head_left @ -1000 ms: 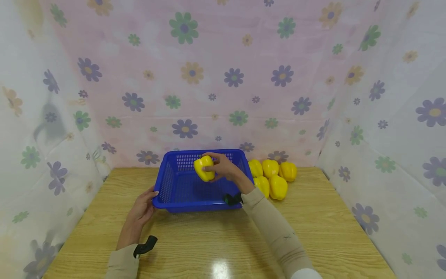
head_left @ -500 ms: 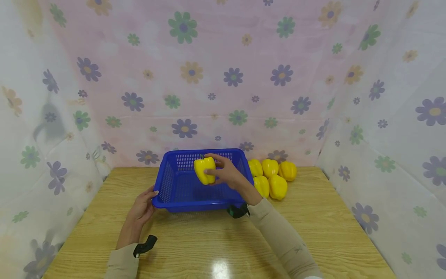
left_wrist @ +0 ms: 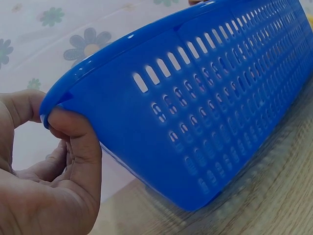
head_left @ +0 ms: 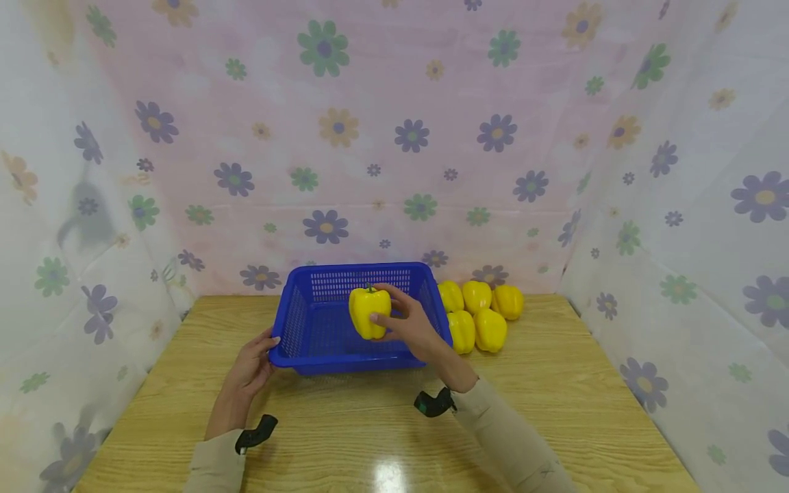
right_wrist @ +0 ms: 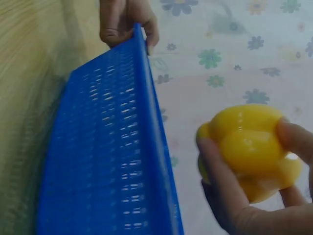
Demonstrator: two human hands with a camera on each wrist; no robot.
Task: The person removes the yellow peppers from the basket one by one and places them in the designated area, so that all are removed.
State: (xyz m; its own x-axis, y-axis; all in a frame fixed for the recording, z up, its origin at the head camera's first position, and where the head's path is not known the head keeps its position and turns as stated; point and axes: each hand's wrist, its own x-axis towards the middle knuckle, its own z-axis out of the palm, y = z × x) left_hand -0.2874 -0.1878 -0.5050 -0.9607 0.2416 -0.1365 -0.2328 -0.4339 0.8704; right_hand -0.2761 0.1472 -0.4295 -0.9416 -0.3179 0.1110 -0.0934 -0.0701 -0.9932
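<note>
A blue plastic basket (head_left: 364, 366) with slotted sides stands on the wooden table. My left hand (head_left: 249, 370) pinches the rim at its near left corner; in the left wrist view, the thumb and curled fingers (left_wrist: 80, 142) clasp that rim. Above the basket, my right hand (head_left: 413, 325) holds a yellow bell pepper (head_left: 368, 315), upright with its green stem on top. The right wrist view shows this pepper (right_wrist: 249, 147) between thumb and fingers, apart from the basket rim. The basket floor that shows in the head view is bare.
Several more yellow bell peppers (head_left: 490, 331) lie grouped on the table (head_left: 555, 404) against the basket's right side. A flowered cloth (head_left: 419, 233) hangs behind the table and on both sides. Each wrist carries a small black camera mount (head_left: 433, 402).
My right hand has drawn the held bell pepper slightly nearer and to the right, turning it from tilted to upright. The left hand and basket have stayed in place.
</note>
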